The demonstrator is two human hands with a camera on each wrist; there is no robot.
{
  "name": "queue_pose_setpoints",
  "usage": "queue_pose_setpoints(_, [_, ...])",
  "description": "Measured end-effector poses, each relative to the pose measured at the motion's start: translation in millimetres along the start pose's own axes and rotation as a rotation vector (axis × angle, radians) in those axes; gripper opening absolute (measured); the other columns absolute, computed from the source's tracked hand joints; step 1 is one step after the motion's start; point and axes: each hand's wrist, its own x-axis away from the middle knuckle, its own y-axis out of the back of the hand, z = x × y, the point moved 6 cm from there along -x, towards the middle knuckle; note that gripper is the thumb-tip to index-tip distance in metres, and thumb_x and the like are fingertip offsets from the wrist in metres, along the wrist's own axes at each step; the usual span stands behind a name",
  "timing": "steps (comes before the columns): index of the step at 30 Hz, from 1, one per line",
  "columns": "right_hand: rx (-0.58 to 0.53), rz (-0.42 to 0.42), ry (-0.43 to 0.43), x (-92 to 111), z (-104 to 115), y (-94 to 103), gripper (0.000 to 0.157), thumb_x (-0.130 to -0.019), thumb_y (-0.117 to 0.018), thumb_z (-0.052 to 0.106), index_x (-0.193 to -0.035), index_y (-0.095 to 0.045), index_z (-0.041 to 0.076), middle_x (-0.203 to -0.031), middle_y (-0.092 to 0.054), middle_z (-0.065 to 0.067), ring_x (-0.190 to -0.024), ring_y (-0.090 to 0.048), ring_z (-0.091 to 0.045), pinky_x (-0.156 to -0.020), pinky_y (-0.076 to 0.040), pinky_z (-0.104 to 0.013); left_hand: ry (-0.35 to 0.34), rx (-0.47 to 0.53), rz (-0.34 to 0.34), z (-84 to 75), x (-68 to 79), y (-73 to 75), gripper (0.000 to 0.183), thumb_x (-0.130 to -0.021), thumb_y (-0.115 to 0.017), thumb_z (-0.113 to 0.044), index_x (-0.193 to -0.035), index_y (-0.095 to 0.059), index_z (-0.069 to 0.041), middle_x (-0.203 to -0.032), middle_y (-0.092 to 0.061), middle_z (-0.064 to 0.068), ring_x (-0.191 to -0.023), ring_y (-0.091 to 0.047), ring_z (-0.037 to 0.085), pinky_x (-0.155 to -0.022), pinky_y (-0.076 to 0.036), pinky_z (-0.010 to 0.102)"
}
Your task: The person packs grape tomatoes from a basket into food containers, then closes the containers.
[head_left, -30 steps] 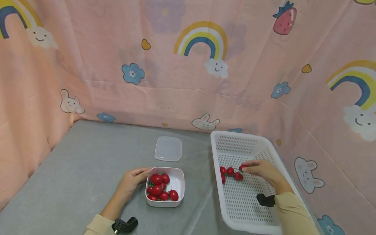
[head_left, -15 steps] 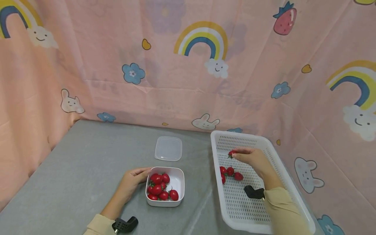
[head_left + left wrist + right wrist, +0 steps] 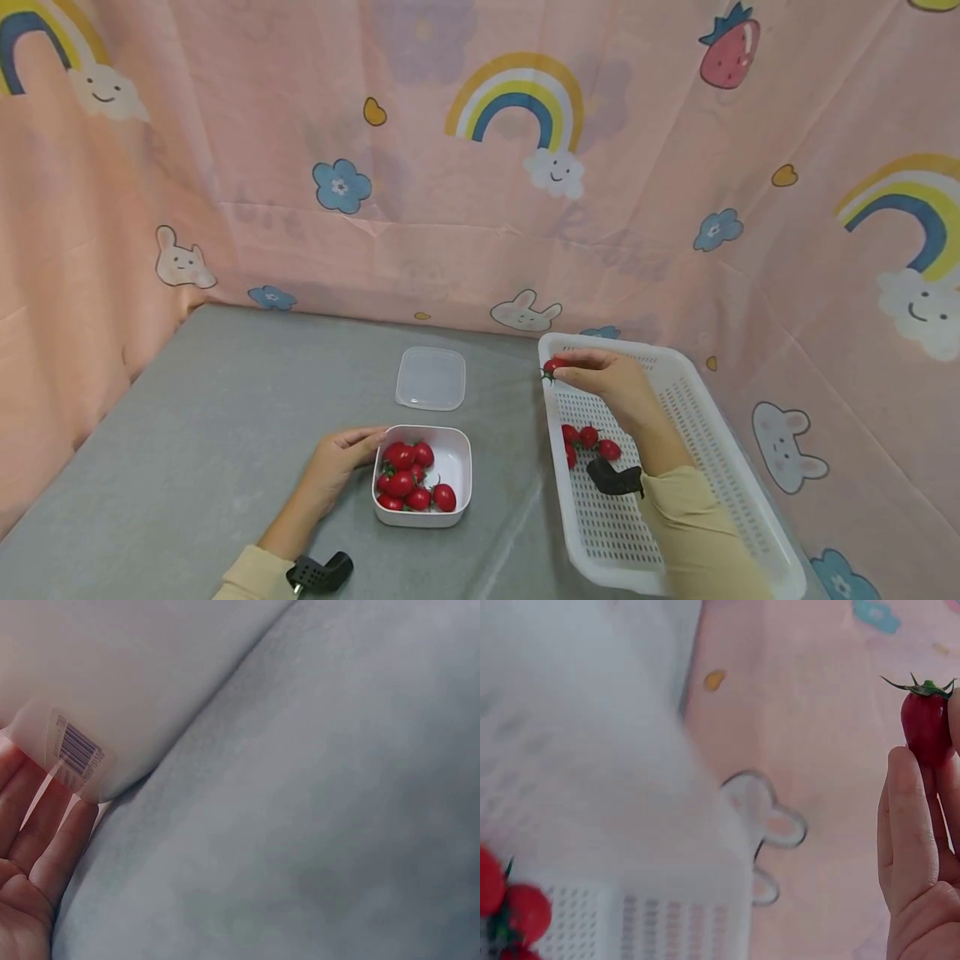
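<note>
At the right of the head view, we find the right hand [image 3: 618,387] above the upper left part of a white slotted plastic basket [image 3: 611,533]. Its fingers are clamped on one red cherry tomato [image 3: 554,366], which appears over the basket's left rim; the right wrist view confirms the grip and shows a green calyx on the fruit. Lower in the basket, against its left side, we count four visible loose tomatoes [image 3: 610,450].

At the lower centre of the frame, a white square container [image 3: 422,520] stands on the grey table [image 3: 225,433], with a cluster of red tomatoes [image 3: 401,484] mostly in its left half. We note the left hand [image 3: 337,467] at the container's upper left corner, fingers extended and touching it. The left wrist view shows those fingers slightly apart, beside a barcode sticker [image 3: 79,754] on the container.

Just above the container in the frame, a translucent lid [image 3: 431,379] lies flat. We record a pink printed cloth [image 3: 420,267] across the upper frame, and a black device [image 3: 319,573] at the left wrist.
</note>
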Motion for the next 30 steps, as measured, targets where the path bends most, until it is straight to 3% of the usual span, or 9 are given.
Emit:
queue_pose_setpoints(6, [-0.085,0.013,0.033,-1.4,13.3,-19.3,0.038,-0.092,-0.072,0.021,-0.122,-0.067,-0.002,-0.096,-0.072,0.017,-0.102,-0.062,-0.006,-0.088,-0.052,-0.02,-0.001,-0.01,-0.004,-0.3,0.6,1.2,0.034,-0.094,-0.067,-0.017,-0.118,-0.068,0.008,-0.111,-0.075,0.009,-0.09,-0.068,0.001,-0.082,-0.054,0.02])
queue_pose_setpoints(18, [-0.106,-0.008,0.032,-2.7,32.7,-53.4,0.034,-0.087,-0.077,0.023,-0.117,-0.072,0.006,-0.094,-0.076,0.011,-0.103,-0.065,-0.012,-0.095,-0.048,-0.03,0.003,-0.002,-0.007,-1.2,1.5,0.0,0.033,-0.094,-0.067,-0.015,-0.117,-0.068,0.009,-0.106,-0.076,0.003,-0.089,-0.068,0.0,-0.082,-0.054,0.02])
queue_pose_setpoints(30, [-0.189,-0.006,0.027,8.5,48.2,-91.1,0.03,-0.084,-0.079,0.013,-0.112,-0.074,0.004,-0.091,-0.078,0.006,-0.092,-0.068,-0.01,-0.087,-0.049,-0.031,0.005,0.009,0.003,-1.7,1.4,-1.4,0.034,-0.094,-0.067,-0.014,-0.118,-0.067,0.01,-0.103,-0.076,-0.002,-0.089,-0.068,0.0,-0.082,-0.054,0.019])
